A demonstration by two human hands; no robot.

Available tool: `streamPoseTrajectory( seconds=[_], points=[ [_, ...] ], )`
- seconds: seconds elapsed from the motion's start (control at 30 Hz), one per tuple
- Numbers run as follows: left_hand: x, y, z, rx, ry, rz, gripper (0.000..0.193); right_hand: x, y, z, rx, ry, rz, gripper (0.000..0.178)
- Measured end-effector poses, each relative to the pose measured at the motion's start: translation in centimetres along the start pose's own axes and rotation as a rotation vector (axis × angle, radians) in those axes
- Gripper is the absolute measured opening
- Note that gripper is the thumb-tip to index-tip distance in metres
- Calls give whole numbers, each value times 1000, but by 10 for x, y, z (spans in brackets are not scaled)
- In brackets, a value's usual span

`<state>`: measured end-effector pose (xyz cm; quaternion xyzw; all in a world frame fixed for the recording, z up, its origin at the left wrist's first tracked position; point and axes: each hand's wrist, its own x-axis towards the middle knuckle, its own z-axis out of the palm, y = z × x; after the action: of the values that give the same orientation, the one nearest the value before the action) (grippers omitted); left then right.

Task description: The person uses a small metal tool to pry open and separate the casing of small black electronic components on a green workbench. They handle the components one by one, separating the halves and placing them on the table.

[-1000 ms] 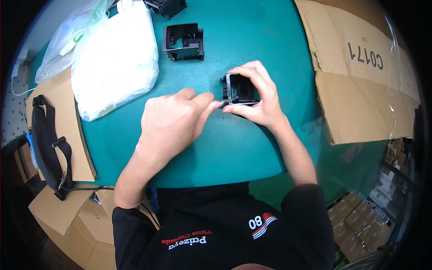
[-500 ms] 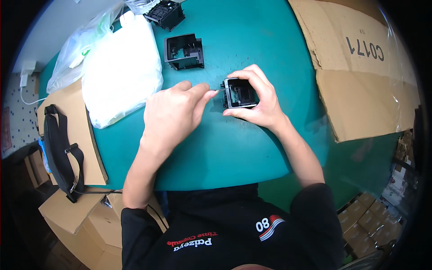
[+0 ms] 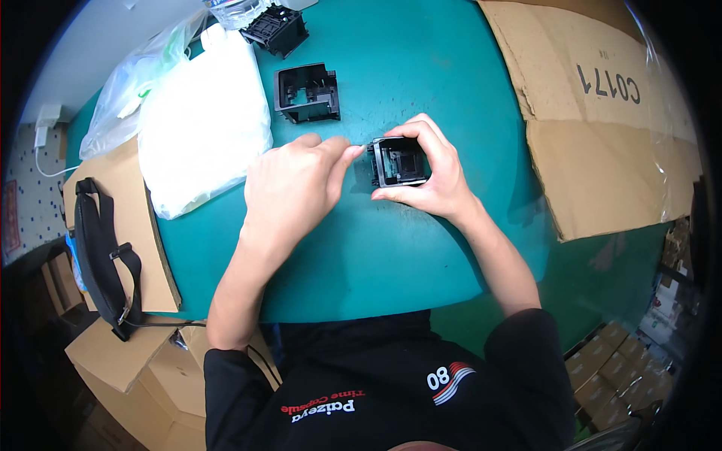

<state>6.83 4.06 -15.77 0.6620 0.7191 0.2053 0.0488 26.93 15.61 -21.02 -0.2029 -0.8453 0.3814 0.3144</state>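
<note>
Cardboard sheet (image 3: 602, 113), flattened, brown, lies over the right side of the table (image 3: 421, 68); black printed marking near its upper right; clear film over its right edge. White plastic bag (image 3: 199, 131), bulging, sits on the table's left part, with a clear bag (image 3: 124, 90) just beyond it at the rim. Brown carton (image 3: 135, 225) stands against the table's left edge, a black strap (image 3: 101, 248) draped over it. More cartons (image 3: 609, 376) stacked on the floor at lower right.

Table: round, teal top. White wall at upper left with a charger (image 3: 45, 120) and white cable.

Right hand (image 3: 436, 177) grasps a small black frame (image 3: 400, 161), thumb below, fingers curled over its top and right side; frame rests near the table's centre. Left hand (image 3: 297, 184) is beside it, thumb and forefinger pinched at the frame's left edge; what they pinch is too small to tell.

Two more black parts: one (image 3: 307, 92) just behind the hands, another (image 3: 278, 28) at the far rim.
</note>
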Motion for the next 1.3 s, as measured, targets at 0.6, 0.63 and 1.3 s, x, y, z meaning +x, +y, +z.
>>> streamPoseTrajectory(
  seconds=[0.6, 0.63, 1.3],
  points=[
    [-19, -11, 16, -46, 235, -43, 24, 6, -10, -9, -342, 7, -275, 73],
    [-20, -11, 16, -133, 233, -66, 22, 4, -10, -8, -299, 34, -249, 71],
    [-28, 9, 2, -790, -40, -39, 18, -21, -17, 6, 705, 35, 40, 75]
  ],
)
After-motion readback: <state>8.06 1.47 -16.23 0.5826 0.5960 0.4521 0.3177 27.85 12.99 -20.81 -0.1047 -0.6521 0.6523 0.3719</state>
